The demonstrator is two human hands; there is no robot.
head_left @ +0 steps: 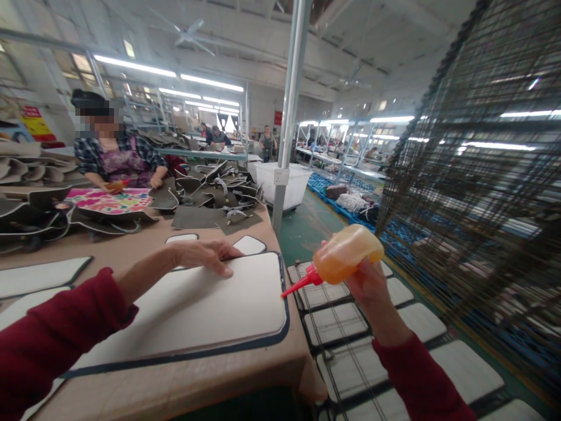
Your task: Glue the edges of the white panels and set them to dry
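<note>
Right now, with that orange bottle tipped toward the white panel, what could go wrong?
1. The squeeze bottle in the right hand points its red nozzle at the dark edge of the white panel; a hard squeeze might smear the white face.
2. The left hand lies flat on the panel; drips could reach its fingers.
3. The bottle hangs over the rack panels; drops might land there.

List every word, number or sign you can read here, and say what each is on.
No text here can be read.
Red and yellow sign on the left wall: characters too blurred to read.
Small red sign on the far wall: too small to read.
Orange squeeze bottle in the right hand: no label shows.
White panel under the left hand: blank.
</note>
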